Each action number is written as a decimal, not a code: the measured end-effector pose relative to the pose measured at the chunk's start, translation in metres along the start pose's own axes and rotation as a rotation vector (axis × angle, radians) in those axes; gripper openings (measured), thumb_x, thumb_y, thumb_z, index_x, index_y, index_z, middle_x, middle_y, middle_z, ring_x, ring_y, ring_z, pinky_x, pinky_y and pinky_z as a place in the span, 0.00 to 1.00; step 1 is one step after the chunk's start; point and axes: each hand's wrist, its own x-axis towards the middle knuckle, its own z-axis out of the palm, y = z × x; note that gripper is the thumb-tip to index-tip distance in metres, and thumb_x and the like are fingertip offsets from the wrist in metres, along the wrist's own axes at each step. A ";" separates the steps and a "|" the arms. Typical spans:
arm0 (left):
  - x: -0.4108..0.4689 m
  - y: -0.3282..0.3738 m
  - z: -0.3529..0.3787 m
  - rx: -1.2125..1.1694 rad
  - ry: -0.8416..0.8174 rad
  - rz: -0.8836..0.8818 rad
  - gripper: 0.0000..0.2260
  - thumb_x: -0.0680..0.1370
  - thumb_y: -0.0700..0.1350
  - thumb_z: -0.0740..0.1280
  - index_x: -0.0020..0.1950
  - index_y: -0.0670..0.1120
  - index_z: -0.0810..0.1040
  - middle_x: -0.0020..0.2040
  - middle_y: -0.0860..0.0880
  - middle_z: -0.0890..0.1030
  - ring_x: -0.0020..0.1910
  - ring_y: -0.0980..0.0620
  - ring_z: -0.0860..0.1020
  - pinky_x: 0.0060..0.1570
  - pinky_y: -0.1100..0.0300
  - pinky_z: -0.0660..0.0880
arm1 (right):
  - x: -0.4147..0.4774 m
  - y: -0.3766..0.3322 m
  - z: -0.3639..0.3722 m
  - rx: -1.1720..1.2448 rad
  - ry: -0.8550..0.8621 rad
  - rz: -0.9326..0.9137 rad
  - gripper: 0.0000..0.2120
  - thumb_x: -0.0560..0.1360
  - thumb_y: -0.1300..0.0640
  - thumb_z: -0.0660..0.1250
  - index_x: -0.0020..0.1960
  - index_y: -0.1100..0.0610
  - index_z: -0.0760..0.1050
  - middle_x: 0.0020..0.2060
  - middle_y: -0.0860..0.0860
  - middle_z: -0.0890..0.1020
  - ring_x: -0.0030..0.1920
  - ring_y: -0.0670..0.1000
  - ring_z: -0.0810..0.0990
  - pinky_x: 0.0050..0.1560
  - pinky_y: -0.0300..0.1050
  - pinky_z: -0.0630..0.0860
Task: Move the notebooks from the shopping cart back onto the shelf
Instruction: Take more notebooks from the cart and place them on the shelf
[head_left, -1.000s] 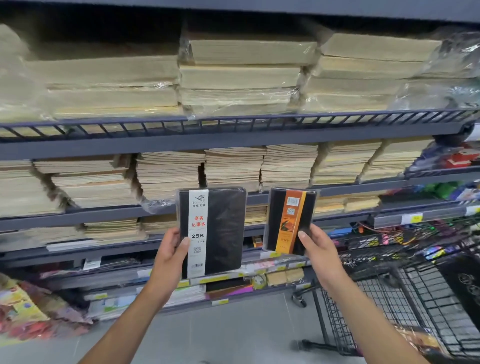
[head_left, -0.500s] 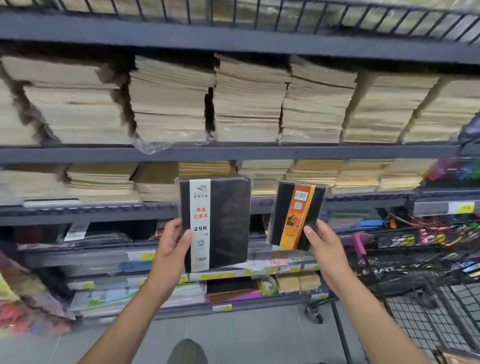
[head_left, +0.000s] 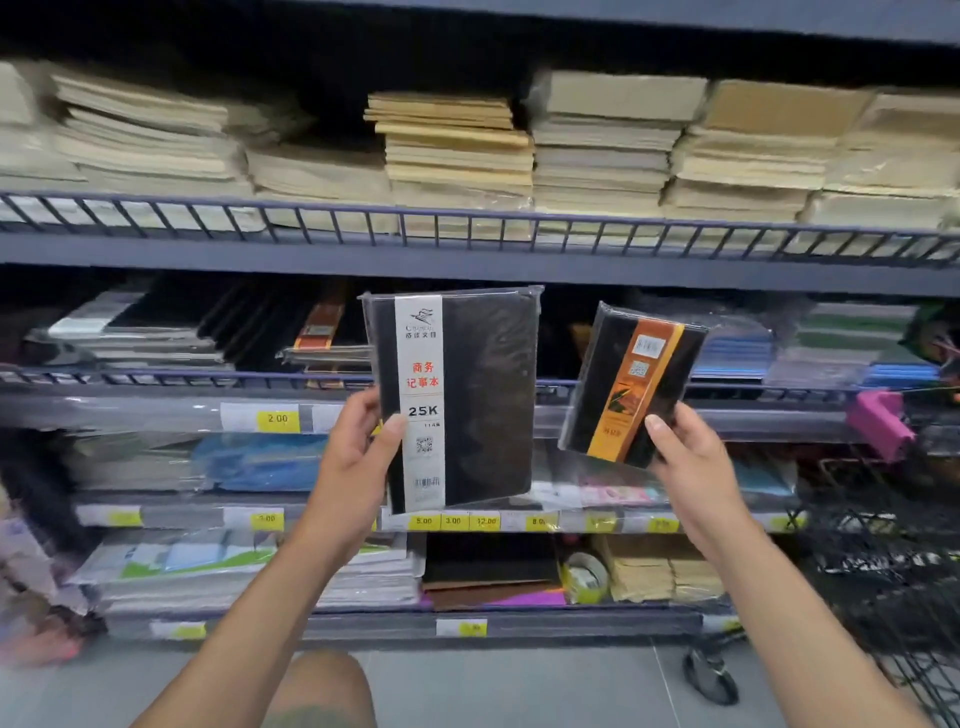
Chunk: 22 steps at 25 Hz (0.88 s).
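Dark metal shelving (head_left: 467, 260) fills the view, tier upon tier.

Top tier: stacks of tan paper pads (head_left: 457, 150) behind a wire rail.
Middle tier: dark wrapped notebooks (head_left: 208, 332) lying flat.
Front edges below: yellow price tags (head_left: 278, 420).

Item one: large black notebook (head_left: 488, 395), white band marked 25K, shrink-wrapped, upright, in front of the middle tier. My left hand (head_left: 358, 457) grips its lower left edge, thumb across the cover.

Item two: small black notebook (head_left: 628, 384), orange band, wrapped, top leaning right. My right hand (head_left: 685, 457) pinches its lower right corner, thumb on the front.

Both notebooks are in the air, off the shelf, apart from each other.

Lower right: shopping cart (head_left: 883, 545), black wire, one wheel (head_left: 711, 675) on the grey floor.
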 end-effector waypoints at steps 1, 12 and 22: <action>-0.002 -0.007 0.001 0.002 0.006 0.007 0.09 0.85 0.42 0.61 0.64 0.50 0.75 0.63 0.51 0.83 0.63 0.48 0.81 0.64 0.40 0.77 | 0.000 0.008 0.000 0.004 -0.011 -0.024 0.14 0.84 0.58 0.60 0.67 0.50 0.77 0.60 0.46 0.84 0.63 0.48 0.81 0.68 0.58 0.74; 0.007 0.014 0.027 0.113 0.075 -0.125 0.13 0.87 0.48 0.58 0.58 0.42 0.78 0.49 0.42 0.86 0.45 0.47 0.84 0.40 0.54 0.81 | -0.020 0.021 -0.017 0.049 -0.028 -0.077 0.14 0.84 0.58 0.61 0.62 0.42 0.78 0.58 0.43 0.84 0.63 0.46 0.81 0.68 0.60 0.74; 0.108 0.050 0.076 0.090 0.053 -0.265 0.14 0.80 0.48 0.72 0.54 0.37 0.79 0.36 0.44 0.85 0.28 0.48 0.84 0.24 0.57 0.78 | -0.048 0.031 -0.042 0.061 0.032 -0.066 0.13 0.84 0.59 0.60 0.62 0.47 0.78 0.56 0.43 0.85 0.59 0.44 0.82 0.67 0.58 0.75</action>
